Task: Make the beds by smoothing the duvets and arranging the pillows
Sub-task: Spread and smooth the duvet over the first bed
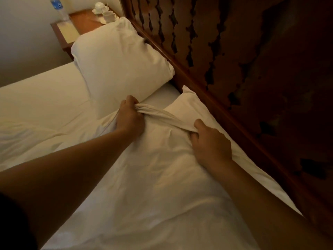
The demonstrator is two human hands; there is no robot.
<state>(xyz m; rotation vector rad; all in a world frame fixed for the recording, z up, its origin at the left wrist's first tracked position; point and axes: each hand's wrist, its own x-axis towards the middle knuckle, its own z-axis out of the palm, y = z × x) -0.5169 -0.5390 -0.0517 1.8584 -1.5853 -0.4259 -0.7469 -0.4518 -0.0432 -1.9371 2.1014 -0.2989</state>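
**A:** You're gripping the bunched top edge of the duvet [144, 177] with both fists: your left hand [128, 118] is curling tight round one end of the gathered fold, and your right hand [210, 141] is clenching the other end, just beside the carved headboard [252, 69].

**B:** And where is the duvet lying?

**A:** It's spreading over the bed toward you, with its gathered edge riding up onto the near pillow [187, 105], which is sitting against the headboard. The far pillow [119, 64] is resting further along, near the nightstand [81, 24].

**B:** What am I risking?

**A:** You're holding a thick twist of cloth, not a flat hem. If you're pulling from there, I'd judge you're setting creases into the cover instead of smoothing it. You're also dragging across the near pillow, so you're likely to shove it askew or bury it. And your right knuckles are working close to the wood, so a sharp tug could be knocking them against it.

**B:** The things on the nightstand?

**A:** The bottle [57, 8] and white cups [106, 12] are standing well apart from your hands.
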